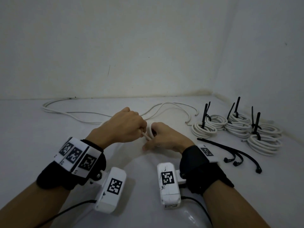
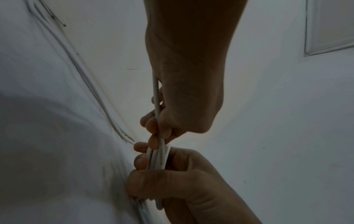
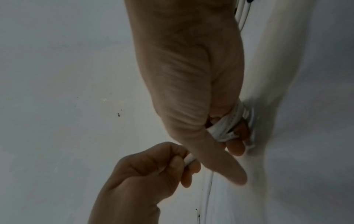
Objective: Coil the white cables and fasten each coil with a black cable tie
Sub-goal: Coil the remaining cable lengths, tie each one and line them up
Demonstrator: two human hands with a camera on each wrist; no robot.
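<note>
Cable in work: a white cable (image 1: 148, 129) is being wound into a small coil at the middle of the table (image 1: 49, 132), between the two hands; its loose length is running back toward the wall.
Right hand: the right hand (image 1: 166, 137) is curling its fingers through the loops and is gripping the coil; the thumb is sticking out straight.
Left hand: the left hand (image 1: 123, 125) is closing around the free end of the same cable and is pinching it just beside the coil.
Handling: the cable is looking light and rather stiff, so I think the loops are wanting to spring open. The smooth jacket is probably slippery.
Where to hold: I judge the best place is across all the loops together, at one side, leaving the other side bare for the tie.
Ties: loose black cable ties (image 1: 230, 150) are lying near the right wrist.
Finished coils: the tied coils (image 1: 238, 127) are sitting at the far right, their tie tails standing up.
</note>
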